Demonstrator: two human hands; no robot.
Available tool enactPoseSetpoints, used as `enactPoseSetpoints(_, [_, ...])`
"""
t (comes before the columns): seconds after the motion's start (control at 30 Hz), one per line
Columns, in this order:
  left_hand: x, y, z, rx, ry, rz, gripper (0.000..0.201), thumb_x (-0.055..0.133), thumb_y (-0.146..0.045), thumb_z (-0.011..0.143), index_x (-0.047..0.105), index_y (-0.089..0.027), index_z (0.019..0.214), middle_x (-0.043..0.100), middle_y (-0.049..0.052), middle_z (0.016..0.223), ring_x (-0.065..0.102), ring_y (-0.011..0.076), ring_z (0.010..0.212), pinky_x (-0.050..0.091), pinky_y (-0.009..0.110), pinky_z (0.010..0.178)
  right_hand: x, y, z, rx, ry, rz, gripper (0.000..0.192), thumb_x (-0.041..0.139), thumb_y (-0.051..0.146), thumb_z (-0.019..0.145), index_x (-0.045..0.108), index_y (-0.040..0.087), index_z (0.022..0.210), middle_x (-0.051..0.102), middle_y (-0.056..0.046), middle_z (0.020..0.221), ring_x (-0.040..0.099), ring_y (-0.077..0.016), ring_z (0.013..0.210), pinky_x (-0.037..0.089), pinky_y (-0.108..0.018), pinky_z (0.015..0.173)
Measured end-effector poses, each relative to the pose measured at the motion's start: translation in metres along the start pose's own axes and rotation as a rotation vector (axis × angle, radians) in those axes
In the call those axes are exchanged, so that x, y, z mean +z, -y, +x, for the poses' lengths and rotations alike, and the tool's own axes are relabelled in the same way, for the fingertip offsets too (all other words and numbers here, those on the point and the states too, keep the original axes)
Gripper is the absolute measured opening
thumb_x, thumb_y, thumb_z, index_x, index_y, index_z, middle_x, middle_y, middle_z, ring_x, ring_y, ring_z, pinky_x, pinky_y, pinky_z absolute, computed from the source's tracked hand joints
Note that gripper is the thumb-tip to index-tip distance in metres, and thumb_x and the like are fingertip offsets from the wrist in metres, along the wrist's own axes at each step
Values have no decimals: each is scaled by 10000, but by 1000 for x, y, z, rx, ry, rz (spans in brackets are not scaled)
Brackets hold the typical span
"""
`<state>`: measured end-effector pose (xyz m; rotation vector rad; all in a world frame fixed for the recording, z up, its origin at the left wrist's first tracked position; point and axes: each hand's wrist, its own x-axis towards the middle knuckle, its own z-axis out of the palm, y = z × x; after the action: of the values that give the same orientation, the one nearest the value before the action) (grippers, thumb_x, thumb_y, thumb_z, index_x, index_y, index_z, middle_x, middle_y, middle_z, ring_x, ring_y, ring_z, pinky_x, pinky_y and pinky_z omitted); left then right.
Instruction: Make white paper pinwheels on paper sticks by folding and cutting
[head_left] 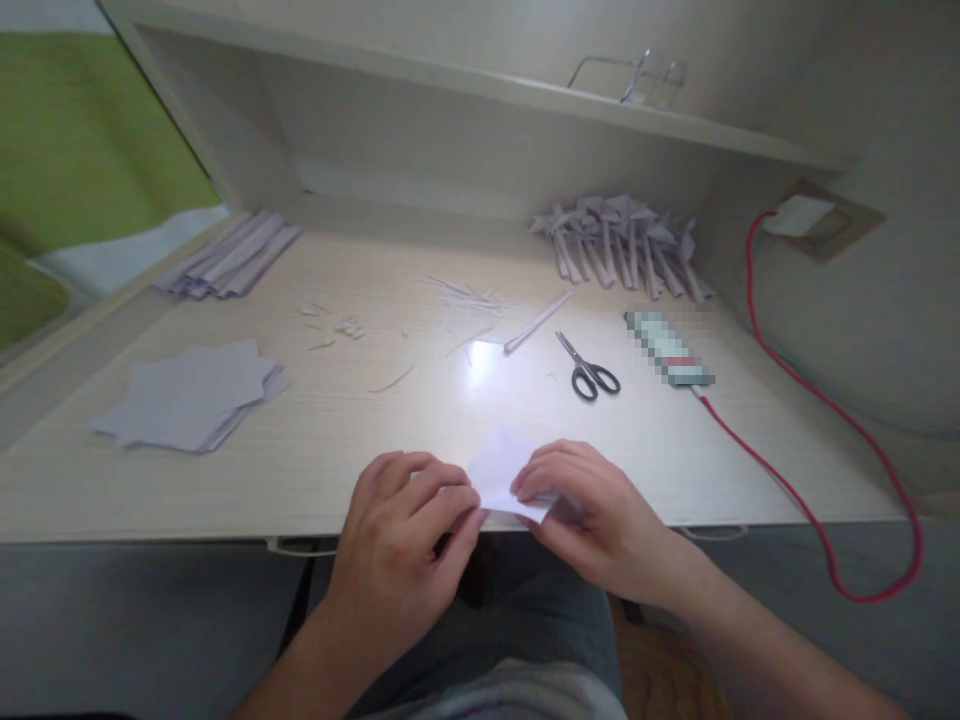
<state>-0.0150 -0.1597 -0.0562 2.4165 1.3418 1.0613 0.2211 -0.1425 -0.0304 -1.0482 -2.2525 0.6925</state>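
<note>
A piece of white paper [501, 465] lies at the desk's front edge between my two hands, with a fold along its near side. My left hand [412, 520] pinches its left end, fingers closed and bent. On the right end, my right hand [581, 505] grips the paper between thumb and fingers. Parts of the sheet are hidden under the fingers. Beyond my hands lie scissors [585, 372] with black handles and a thin rolled paper stick [537, 322].
A stack of cut paper sheets [187, 395] lies left, rolled paper tubes [232, 255] behind it. Paper pinwheels on sticks [619, 240] line the back right. Paper scraps [469, 297] lie mid-desk. A phone [666, 347] on a red cable [780, 485] is at right, below a shelf [465, 75].
</note>
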Motion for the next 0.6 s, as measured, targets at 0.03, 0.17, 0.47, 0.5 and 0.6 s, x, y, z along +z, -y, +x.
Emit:
enactPoseSetpoints(0.03, [-1,0,-2,-6,10,-6,104,680,-165,909,703,-263,936,763,-4,979,624,241,978,444,461,930,-2,0,0,-7,56,-13,244,643,107,894,653,266,1078,734,-40,1040,653,-247,1013,484,-427,940])
enactPoseSetpoints(0.17, [-4,0,-3,-73,33,-19,67,658,-195,926,683,-253,949,755,-4,998,633,239,991,435,455,921,-7,1,9,66,125,-39,87,589,244,1009,676,242,1014,732,-41,974,657,-218,933,493,-374,860])
enactPoseSetpoints(0.47, [2,-1,12,-220,49,75,106,621,-239,925,638,-239,821,696,41,944,598,275,918,394,447,780,7,-3,39,263,-3,-186,35,619,238,962,623,205,949,691,-68,895,638,-217,793,463,-335,679])
enactPoseSetpoints(0.5, [3,-1,13,-228,47,89,108,627,-238,917,626,-236,809,691,43,935,592,278,909,387,447,774,8,-3,40,259,-3,-207,46,599,238,975,617,204,951,684,-73,890,635,-221,794,465,-340,684])
enactPoseSetpoints(0.6, [2,0,16,-243,59,96,114,633,-252,916,612,-235,805,683,44,929,577,277,898,368,445,770,13,-3,42,255,-5,-245,130,525,248,1020,599,204,922,656,-78,854,615,-221,775,467,-351,690])
